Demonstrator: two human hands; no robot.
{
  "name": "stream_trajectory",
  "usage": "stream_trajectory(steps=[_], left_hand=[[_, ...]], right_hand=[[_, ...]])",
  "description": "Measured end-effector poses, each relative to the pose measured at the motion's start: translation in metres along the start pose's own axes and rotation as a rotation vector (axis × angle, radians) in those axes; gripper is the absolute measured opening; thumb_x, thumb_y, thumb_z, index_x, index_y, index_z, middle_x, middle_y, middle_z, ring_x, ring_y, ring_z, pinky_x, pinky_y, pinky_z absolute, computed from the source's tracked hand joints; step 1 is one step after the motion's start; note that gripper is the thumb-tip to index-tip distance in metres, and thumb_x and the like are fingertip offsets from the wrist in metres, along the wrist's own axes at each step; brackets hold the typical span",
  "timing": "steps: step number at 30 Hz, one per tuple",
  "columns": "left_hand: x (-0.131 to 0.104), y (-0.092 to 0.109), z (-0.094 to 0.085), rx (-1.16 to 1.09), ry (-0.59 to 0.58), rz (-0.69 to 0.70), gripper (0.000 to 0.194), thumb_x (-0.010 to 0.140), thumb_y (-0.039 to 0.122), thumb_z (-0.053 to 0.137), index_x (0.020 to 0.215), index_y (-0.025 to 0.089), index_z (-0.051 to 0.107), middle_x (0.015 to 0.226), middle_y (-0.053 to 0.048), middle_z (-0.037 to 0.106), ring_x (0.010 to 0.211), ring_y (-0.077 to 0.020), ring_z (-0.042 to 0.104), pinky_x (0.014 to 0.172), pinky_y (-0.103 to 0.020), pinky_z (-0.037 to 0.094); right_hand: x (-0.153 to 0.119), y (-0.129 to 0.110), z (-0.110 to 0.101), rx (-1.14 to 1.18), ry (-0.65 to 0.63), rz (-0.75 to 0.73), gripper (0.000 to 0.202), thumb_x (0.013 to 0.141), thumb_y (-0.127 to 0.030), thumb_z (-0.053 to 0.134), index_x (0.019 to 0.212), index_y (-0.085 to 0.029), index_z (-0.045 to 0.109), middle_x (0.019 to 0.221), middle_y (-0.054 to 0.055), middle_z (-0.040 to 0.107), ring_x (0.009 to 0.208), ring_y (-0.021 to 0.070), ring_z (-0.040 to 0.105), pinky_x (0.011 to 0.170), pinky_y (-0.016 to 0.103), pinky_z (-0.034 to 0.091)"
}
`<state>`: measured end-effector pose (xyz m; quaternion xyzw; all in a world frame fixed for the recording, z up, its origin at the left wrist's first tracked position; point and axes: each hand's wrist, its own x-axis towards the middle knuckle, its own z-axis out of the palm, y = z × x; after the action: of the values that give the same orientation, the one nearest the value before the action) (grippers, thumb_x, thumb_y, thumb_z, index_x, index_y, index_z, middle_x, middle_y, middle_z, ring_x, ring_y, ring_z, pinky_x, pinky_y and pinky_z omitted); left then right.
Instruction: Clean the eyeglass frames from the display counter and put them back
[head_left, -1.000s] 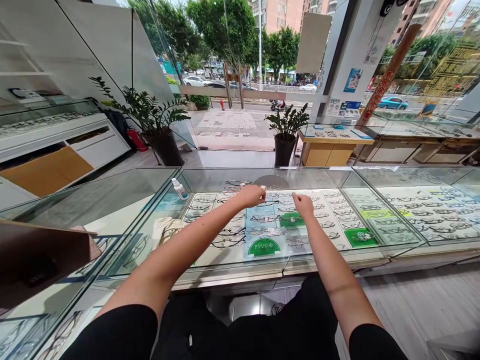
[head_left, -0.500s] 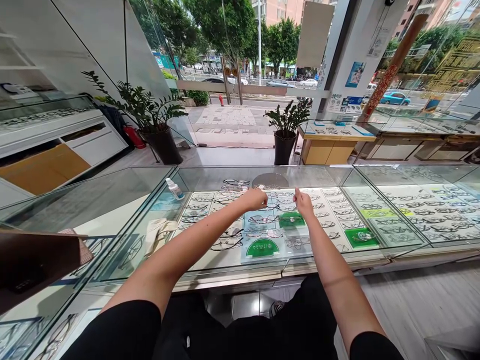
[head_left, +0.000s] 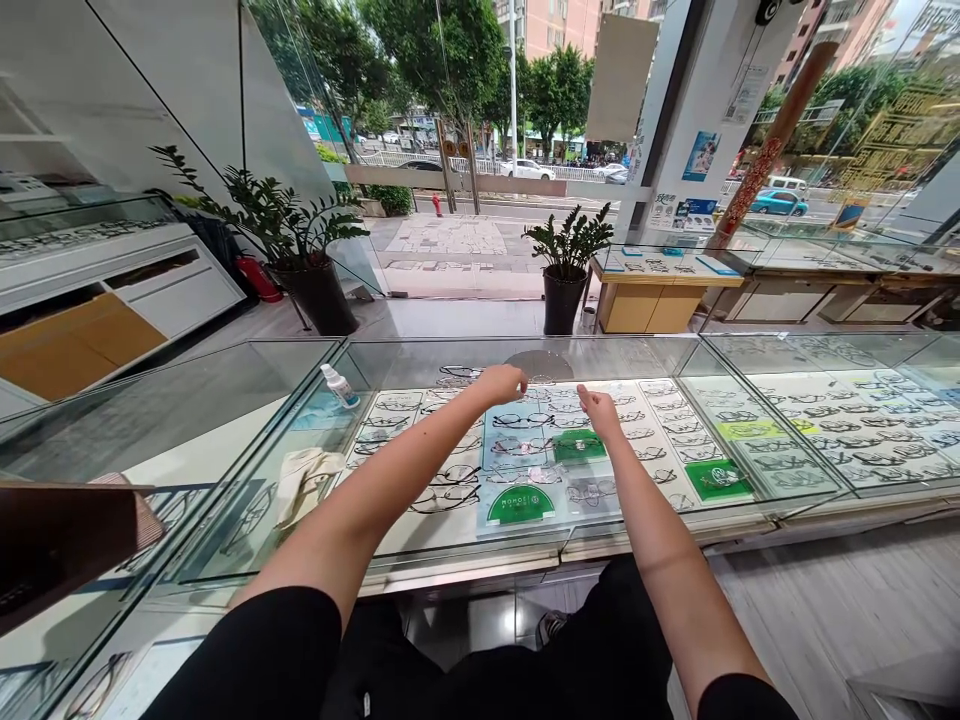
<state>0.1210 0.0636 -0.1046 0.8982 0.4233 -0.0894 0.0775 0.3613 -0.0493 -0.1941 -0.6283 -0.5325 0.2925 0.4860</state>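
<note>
My left hand (head_left: 504, 382) hovers over the far part of the glass display case (head_left: 390, 350), its fingers curled together and bent downward. To its right, a short gap away, my right hand (head_left: 598, 410) has thumb and fingers pinched. Thin spectacle outlines show between the hands, but I cannot make out whether they are held or lie under the glass. Rows of eyeglasses (head_left: 523, 420) lie on white and pale blue panels in the case beneath. Among them are a green card (head_left: 579, 445) and a green half-round sign (head_left: 520, 504).
A white spray bottle (head_left: 340, 386) stands at the left on a blue cloth (head_left: 315, 413). Nearer me lies a cream cloth (head_left: 306, 482). A brown box-like object (head_left: 67, 545) juts in at far left. Potted plants (head_left: 564, 290) stand beyond the case, before the window.
The view has shifted slightly, so the scene sits a little further left. My left hand has risen a little towards the far side; both hands keep their closed shape.
</note>
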Motion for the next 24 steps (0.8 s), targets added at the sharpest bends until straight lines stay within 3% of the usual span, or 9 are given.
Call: stream_trajectory(steps=[4,7,11,16,21,24], left_hand=[[0.002,0.0,0.003,-0.031,-0.025,0.028,0.036,0.102,0.042,0.067,0.126,0.016,0.068,0.127,-0.011,0.07,0.111,-0.0234,0.069,0.098,-0.047,0.06],[-0.004,-0.002,0.002,-0.085,0.008,0.049,0.026,0.097,0.039,0.069,0.112,0.018,0.076,0.112,-0.01,0.075,0.105,-0.0257,0.071,0.094,-0.042,0.057],[-0.02,-0.007,-0.007,-0.208,0.102,0.075,0.022,0.087,0.038,0.07,0.096,0.021,0.082,0.1,-0.01,0.079,0.097,-0.028,0.071,0.084,-0.035,0.053],[-0.054,-0.019,-0.021,-0.465,0.261,0.088,0.036,0.086,0.052,0.067,0.095,0.021,0.082,0.101,-0.009,0.078,0.089,-0.0247,0.068,0.077,-0.033,0.051],[-0.101,-0.029,-0.032,-0.756,0.413,0.086,0.055,0.092,0.068,0.058,0.104,0.019,0.078,0.112,-0.011,0.079,0.1,-0.0248,0.07,0.086,-0.034,0.053],[-0.127,-0.031,-0.042,-1.101,0.485,0.076,0.053,0.083,0.07,0.072,0.098,0.019,0.077,0.108,-0.011,0.08,0.102,-0.0254,0.07,0.092,-0.037,0.053]], right_hand=[[0.0,-0.003,0.001,0.018,-0.017,-0.004,0.074,0.085,-0.09,0.053,0.056,-0.025,0.032,0.054,-0.006,0.029,0.053,0.0119,0.024,0.052,0.029,0.024],[0.002,-0.002,0.002,0.039,0.0,0.017,0.075,0.085,-0.093,0.045,0.055,-0.026,0.033,0.052,-0.005,0.029,0.051,0.0117,0.023,0.05,0.03,0.022],[0.004,-0.003,0.0,0.067,0.032,0.04,0.075,0.087,-0.094,0.037,0.054,-0.027,0.033,0.05,-0.005,0.029,0.048,0.012,0.025,0.048,0.03,0.021],[-0.002,-0.011,-0.003,0.084,0.058,0.026,0.072,0.087,-0.091,0.038,0.055,-0.027,0.037,0.049,-0.006,0.027,0.048,0.0133,0.027,0.049,0.031,0.025],[-0.013,-0.033,0.005,0.137,0.07,-0.047,0.048,0.078,-0.069,0.067,0.071,-0.026,0.047,0.057,-0.007,0.038,0.056,0.0143,0.034,0.054,0.029,0.032],[-0.017,-0.062,0.017,0.188,0.026,-0.107,0.038,0.074,-0.053,0.074,0.08,-0.025,0.05,0.069,-0.004,0.051,0.062,0.0152,0.044,0.06,0.029,0.039]])
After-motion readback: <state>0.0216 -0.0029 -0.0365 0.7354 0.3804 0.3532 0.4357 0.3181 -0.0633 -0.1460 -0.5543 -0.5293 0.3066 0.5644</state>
